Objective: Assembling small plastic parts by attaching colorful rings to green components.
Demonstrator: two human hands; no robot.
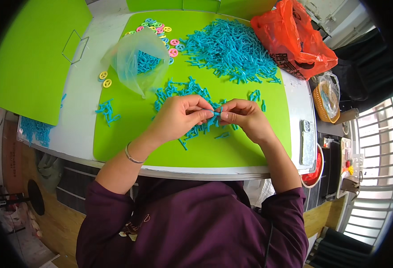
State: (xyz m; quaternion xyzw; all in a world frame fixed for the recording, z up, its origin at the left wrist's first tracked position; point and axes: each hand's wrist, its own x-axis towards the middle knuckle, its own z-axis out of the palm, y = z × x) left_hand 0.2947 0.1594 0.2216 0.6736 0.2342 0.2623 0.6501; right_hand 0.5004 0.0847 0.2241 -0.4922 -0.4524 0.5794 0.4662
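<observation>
Over the near middle of the green mat [134, 147], my left hand [174, 117] and my right hand [249, 119] meet fingertip to fingertip. Each one pinches a small turquoise plastic piece [217, 113]; whether this is one part or two joined ones is hidden by the fingers. Below and behind them spreads a loose heap of turquoise forked plastic pieces [172, 91]. A few more such pieces [108, 111] lie left of my left wrist, and others [255, 95] sit just beyond my right hand.
Farther back rises a large turquoise pile [232, 49]. Left of it stands a translucent bag [136, 67] with turquoise pieces, beside pastel plastic wheels [173, 52]. A red plastic bag [290, 40] occupies the back right corner. At the right table edge lies a phone [307, 147].
</observation>
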